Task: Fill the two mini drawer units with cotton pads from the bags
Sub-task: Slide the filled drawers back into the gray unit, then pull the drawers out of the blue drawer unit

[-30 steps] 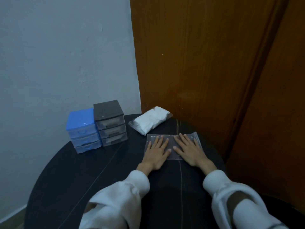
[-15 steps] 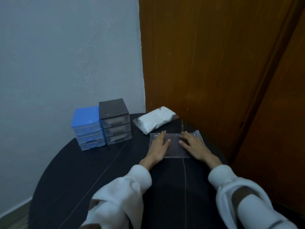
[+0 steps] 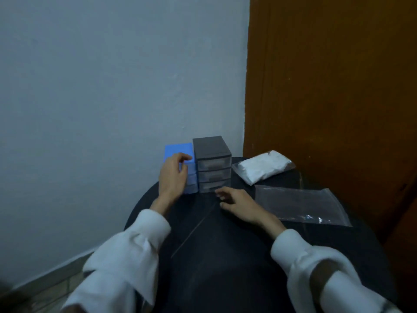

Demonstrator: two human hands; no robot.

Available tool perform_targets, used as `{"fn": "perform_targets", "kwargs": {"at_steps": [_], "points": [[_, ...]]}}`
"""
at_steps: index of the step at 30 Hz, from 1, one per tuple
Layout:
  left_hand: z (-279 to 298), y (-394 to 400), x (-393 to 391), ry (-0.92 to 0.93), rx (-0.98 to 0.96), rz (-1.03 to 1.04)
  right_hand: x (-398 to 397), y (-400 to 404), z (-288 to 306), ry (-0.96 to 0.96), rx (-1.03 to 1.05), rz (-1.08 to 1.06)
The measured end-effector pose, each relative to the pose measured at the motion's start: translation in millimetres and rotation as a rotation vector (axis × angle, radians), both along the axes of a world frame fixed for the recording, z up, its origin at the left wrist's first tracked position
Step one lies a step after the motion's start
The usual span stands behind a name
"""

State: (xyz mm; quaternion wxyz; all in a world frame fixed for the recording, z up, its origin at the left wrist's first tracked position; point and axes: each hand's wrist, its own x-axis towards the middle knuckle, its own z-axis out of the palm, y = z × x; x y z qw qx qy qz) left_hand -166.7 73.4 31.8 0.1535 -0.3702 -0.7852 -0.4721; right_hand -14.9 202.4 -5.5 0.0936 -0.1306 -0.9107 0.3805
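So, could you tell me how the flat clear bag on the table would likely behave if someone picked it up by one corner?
The flat clear bag looks empty and lies thin against the table, so it is probably very light and would droop limply. Its glossy film suggests it may slip in a loose grip.

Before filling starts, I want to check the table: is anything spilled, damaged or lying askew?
Nothing stands out. The blue drawer unit and grey drawer unit stand upright side by side, drawers closed. The full bag of cotton pads and the flat clear bag lie on the table, nothing spilled.
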Motion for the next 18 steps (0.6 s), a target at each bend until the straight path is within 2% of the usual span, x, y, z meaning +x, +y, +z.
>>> {"fn": "perform_targets", "kwargs": {"at_steps": [2, 4, 6, 8, 10, 14, 18], "points": [[1.0, -9.6, -23.1, 0.122, -0.195, 0.087, -16.5, -14.2, 1.9, 0.005, -0.007, 0.031], [0.2, -14.2, -35.3, 0.096, -0.45, 0.115, -30.9, -23.6, 3.3, 0.008, -0.01, 0.043], [-3.5, -15.8, -41.1, 0.05, -0.597, 0.1, -41.9, -29.5, 2.9, 0.001, -0.03, 0.026], [-8.2, -17.2, -41.3, 0.05, -0.63, 0.082, -50.5, -33.6, 0.2, 0.01, -0.093, 0.015], [-9.4, -20.6, -39.0, 0.136, -0.633, 0.129, -54.9, -38.0, -1.5, 0.044, -0.153, 0.013], [-5.8, -33.5, -31.1, 0.289, -0.617, 0.195, -55.3, -43.9, -0.2, 0.226, -0.255, -0.027], [-13.1, -54.4, -19.6, 0.344, -0.454, 0.125, -49.2, -47.1, 0.3, 0.285, -0.237, -0.098]]}}
